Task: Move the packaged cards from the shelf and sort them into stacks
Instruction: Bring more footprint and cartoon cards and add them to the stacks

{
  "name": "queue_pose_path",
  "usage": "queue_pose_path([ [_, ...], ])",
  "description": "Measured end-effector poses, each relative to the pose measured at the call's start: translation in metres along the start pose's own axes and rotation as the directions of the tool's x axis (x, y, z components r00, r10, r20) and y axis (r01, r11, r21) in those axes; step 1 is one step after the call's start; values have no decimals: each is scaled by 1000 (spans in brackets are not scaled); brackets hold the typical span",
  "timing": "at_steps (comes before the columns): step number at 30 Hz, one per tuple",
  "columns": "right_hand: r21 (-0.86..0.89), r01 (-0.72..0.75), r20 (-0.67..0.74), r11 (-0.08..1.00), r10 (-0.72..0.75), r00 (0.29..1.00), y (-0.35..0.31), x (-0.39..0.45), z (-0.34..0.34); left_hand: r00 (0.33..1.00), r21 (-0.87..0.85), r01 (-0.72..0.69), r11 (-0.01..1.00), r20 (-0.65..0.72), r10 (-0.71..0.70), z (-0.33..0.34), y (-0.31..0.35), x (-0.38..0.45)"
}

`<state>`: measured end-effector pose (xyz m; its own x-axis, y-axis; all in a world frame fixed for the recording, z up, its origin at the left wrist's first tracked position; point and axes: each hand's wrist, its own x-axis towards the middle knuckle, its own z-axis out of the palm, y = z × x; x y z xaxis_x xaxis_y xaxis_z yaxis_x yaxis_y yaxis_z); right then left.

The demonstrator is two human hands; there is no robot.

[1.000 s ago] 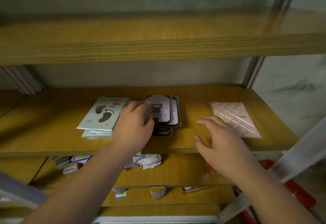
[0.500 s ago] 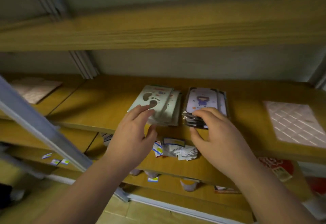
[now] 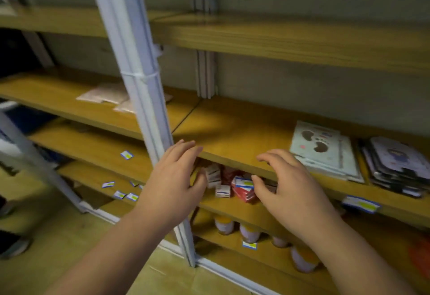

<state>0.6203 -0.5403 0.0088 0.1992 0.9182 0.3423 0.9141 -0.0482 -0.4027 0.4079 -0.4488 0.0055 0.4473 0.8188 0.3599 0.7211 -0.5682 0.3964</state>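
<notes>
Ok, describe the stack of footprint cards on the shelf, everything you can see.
The footprint cards lie flat in a slightly fanned stack on the wooden shelf, near its front edge. The top one is pale, glossy, with two dark footprints and small coloured marks. The stack sits just left of the dark-edged card stack. Neither hand touches it.

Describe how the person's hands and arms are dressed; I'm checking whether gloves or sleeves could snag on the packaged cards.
Both arms are bare up to the bottom edge of the frame: no sleeves show. The left hand and right hand wear no gloves, and no rings, watch or wristband are visible. The picture is motion-blurred, so finer details such as the nails cannot be made out.
</notes>
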Motion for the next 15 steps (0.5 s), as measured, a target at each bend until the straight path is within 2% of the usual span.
queue_pose_path([
  [5, 15, 38, 3, 999, -38, 999, -84, 33, 52, 1000, 29, -7, 1000, -28, 8, -52, -90, -14],
  [15, 69, 163, 103, 984, -169, 980, -217, 89, 128, 984, -16, 143, 990, -103, -144, -112, -216, -21],
])
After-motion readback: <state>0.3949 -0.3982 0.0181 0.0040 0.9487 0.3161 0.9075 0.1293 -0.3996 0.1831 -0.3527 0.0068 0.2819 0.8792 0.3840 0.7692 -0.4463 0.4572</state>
